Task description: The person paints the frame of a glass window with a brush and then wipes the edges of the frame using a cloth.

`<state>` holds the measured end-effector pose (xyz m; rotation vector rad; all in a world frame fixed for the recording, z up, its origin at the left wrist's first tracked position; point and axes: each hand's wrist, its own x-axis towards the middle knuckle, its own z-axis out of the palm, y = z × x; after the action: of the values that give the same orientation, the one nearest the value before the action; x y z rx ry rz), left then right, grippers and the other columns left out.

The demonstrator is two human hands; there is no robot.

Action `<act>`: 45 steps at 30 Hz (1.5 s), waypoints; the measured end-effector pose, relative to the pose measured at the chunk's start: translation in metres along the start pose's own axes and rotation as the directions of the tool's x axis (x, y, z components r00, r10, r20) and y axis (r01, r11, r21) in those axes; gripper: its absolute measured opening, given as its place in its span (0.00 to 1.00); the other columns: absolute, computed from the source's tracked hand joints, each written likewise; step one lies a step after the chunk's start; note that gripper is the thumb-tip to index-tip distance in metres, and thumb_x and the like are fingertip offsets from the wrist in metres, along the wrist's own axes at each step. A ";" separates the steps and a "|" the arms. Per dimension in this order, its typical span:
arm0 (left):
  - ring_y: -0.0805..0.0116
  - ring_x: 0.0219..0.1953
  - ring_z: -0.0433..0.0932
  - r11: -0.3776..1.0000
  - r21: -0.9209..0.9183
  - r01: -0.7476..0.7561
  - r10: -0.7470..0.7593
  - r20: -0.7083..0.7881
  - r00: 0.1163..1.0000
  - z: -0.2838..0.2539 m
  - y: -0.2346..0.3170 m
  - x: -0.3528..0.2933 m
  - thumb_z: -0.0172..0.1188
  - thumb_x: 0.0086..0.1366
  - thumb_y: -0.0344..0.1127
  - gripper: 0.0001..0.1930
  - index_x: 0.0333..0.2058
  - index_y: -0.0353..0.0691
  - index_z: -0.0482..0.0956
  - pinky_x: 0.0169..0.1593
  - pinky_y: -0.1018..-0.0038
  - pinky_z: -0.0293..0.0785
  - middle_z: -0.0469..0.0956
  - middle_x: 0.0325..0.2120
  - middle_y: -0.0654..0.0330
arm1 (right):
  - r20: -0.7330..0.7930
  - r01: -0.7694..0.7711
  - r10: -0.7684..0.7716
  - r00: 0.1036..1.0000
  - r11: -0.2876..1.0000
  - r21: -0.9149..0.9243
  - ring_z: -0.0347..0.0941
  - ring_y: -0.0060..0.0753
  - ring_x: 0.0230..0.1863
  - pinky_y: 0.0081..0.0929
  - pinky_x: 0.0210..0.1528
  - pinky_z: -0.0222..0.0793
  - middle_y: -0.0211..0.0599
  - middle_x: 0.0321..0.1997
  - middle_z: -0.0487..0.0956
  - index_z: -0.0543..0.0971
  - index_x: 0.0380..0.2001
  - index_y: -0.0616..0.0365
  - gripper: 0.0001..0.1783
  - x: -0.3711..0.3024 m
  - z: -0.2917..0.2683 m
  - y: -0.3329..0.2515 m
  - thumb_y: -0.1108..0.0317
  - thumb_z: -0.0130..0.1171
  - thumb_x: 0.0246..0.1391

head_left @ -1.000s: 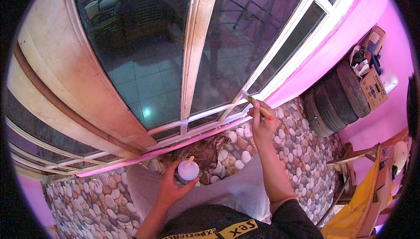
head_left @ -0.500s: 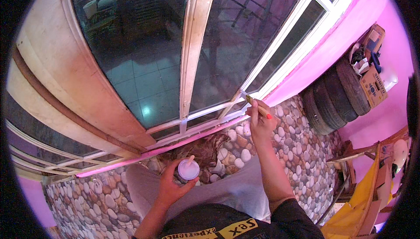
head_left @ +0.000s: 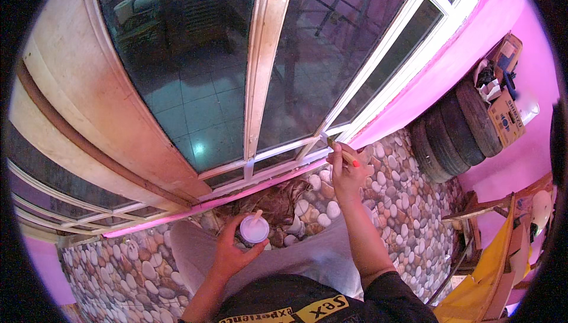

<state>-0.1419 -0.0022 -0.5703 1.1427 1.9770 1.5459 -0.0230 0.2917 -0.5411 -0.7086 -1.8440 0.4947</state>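
My left hand is wrapped round a small cup of white paint, held above my lap. A short wooden stick stands in the cup. In my right hand is a paintbrush, its wooden handle tipped in orange-red. The bristles touch the lower part of the white window frame, near where an upright bar meets the bottom rail. Dark glass panes fill the frame. Elsewhere the wooden upright looks bare and brownish.
Crumpled brown plastic lies on the pebble-patterned floor below the frame. Several tyres stand against the pink wall at the right, beside a cardboard box. A wooden structure with yellow cloth is at the lower right.
My right hand and the paintbrush have moved slightly down and left along the frame. My left hand holds the cup in the same place.
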 end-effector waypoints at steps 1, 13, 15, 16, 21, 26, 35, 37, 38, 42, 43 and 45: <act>0.54 0.49 0.78 1.000 -0.003 -0.002 0.002 0.004 1.000 0.001 0.001 0.001 0.78 0.47 0.38 0.35 0.54 0.37 0.72 0.55 0.63 0.72 0.78 0.46 0.49 | 0.001 -0.015 0.015 1.000 1.000 0.019 0.80 0.24 0.24 0.22 0.27 0.80 0.41 0.33 0.83 0.80 0.36 0.68 0.08 -0.003 0.002 0.010 0.71 0.58 0.63; 0.54 0.50 0.78 1.000 0.015 -0.011 0.012 -0.021 1.000 -0.002 -0.002 -0.002 0.77 0.48 0.37 0.35 0.54 0.38 0.72 0.55 0.62 0.72 0.78 0.47 0.49 | -0.012 0.000 0.001 1.000 0.999 0.034 0.80 0.25 0.24 0.20 0.28 0.79 0.43 0.30 0.83 0.80 0.39 0.71 0.11 0.006 0.000 -0.015 0.71 0.57 0.65; 0.54 0.50 0.78 1.000 0.009 -0.015 0.015 -0.007 1.000 0.001 -0.003 -0.002 0.77 0.48 0.37 0.34 0.54 0.38 0.72 0.55 0.62 0.72 0.78 0.47 0.49 | 0.053 -0.067 0.067 0.996 0.998 0.010 0.80 0.25 0.25 0.20 0.28 0.79 0.43 0.32 0.83 0.81 0.38 0.71 0.10 -0.004 0.001 0.008 0.71 0.57 0.64; 0.54 0.50 0.78 1.000 0.006 -0.019 0.019 -0.002 1.000 0.002 0.000 -0.001 0.77 0.48 0.37 0.34 0.54 0.38 0.72 0.55 0.62 0.72 0.78 0.47 0.49 | 0.048 -0.047 0.048 0.998 0.999 -0.026 0.81 0.25 0.26 0.20 0.28 0.79 0.43 0.33 0.83 0.81 0.38 0.71 0.10 -0.006 0.003 0.018 0.71 0.57 0.64; 0.55 0.50 0.78 1.000 0.004 0.004 -0.004 -0.015 1.000 0.004 0.000 -0.002 0.77 0.48 0.38 0.35 0.54 0.37 0.72 0.55 0.62 0.72 0.78 0.48 0.49 | -0.042 0.020 -0.021 0.999 0.999 -0.028 0.81 0.25 0.27 0.20 0.28 0.78 0.40 0.30 0.83 0.81 0.38 0.68 0.11 0.013 0.009 0.015 0.69 0.57 0.65; 0.55 0.51 0.78 1.000 0.030 -0.010 0.011 -0.026 1.000 0.004 -0.006 -0.004 0.78 0.48 0.38 0.35 0.54 0.37 0.72 0.56 0.62 0.72 0.78 0.48 0.49 | -0.029 -0.144 0.144 0.989 0.990 -0.002 0.81 0.27 0.29 0.24 0.33 0.78 0.41 0.28 0.83 0.81 0.41 0.68 0.16 0.013 -0.004 -0.016 0.63 0.57 0.66; 0.55 0.51 0.78 1.000 -0.001 0.005 -0.005 -0.001 1.000 0.006 -0.003 -0.003 0.78 0.48 0.38 0.35 0.54 0.37 0.72 0.56 0.63 0.72 0.78 0.48 0.50 | 0.016 -0.030 0.031 0.999 0.998 -0.063 0.80 0.25 0.27 0.22 0.31 0.80 0.42 0.29 0.82 0.79 0.41 0.71 0.11 0.008 0.008 0.016 0.70 0.57 0.65; 0.55 0.51 0.78 1.000 0.009 0.003 -0.003 -0.021 1.000 0.007 -0.005 -0.005 0.78 0.49 0.38 0.35 0.55 0.37 0.72 0.56 0.63 0.72 0.78 0.48 0.50 | -0.078 -0.069 0.067 0.995 0.998 -0.015 0.80 0.25 0.27 0.22 0.32 0.81 0.43 0.29 0.82 0.79 0.41 0.71 0.12 0.016 0.003 0.007 0.69 0.57 0.65; 0.55 0.51 0.78 1.000 0.025 0.003 -0.003 -0.017 1.000 0.005 -0.007 -0.005 0.78 0.49 0.37 0.35 0.55 0.37 0.71 0.56 0.63 0.72 0.78 0.48 0.50 | -0.125 -0.158 0.180 0.976 0.972 0.172 0.80 0.24 0.27 0.22 0.31 0.80 0.42 0.29 0.82 0.79 0.40 0.70 0.11 0.019 0.003 -0.014 0.69 0.57 0.65; 0.56 0.51 0.78 1.000 0.002 -0.006 0.006 0.001 1.000 0.005 -0.006 -0.004 0.77 0.49 0.37 0.35 0.54 0.37 0.72 0.55 0.63 0.72 0.78 0.48 0.50 | 0.008 -0.092 0.093 0.996 0.995 -0.049 0.80 0.24 0.25 0.21 0.31 0.80 0.40 0.32 0.83 0.81 0.37 0.69 0.10 0.000 -0.005 0.000 0.70 0.58 0.64; 0.56 0.51 0.78 1.000 -0.001 -0.007 0.007 0.000 1.000 0.006 -0.006 -0.003 0.77 0.49 0.37 0.35 0.54 0.37 0.72 0.55 0.63 0.72 0.78 0.48 0.50 | 0.009 -0.090 0.090 0.996 0.995 -0.050 0.80 0.24 0.25 0.21 0.31 0.80 0.40 0.32 0.83 0.81 0.37 0.69 0.10 -0.001 -0.001 0.007 0.70 0.58 0.64; 0.56 0.51 0.78 1.000 -0.002 -0.004 0.004 0.023 1.000 0.008 -0.003 0.000 0.77 0.49 0.38 0.34 0.54 0.37 0.73 0.55 0.64 0.72 0.78 0.49 0.50 | 0.049 -0.087 0.090 0.995 0.994 -0.059 0.80 0.23 0.25 0.21 0.30 0.80 0.41 0.35 0.83 0.81 0.37 0.69 0.10 -0.001 0.007 0.014 0.71 0.58 0.64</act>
<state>-0.1374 0.0021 -0.5759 1.1587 1.9587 1.5293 -0.0259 0.3010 -0.5531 -0.8260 -1.8865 0.5241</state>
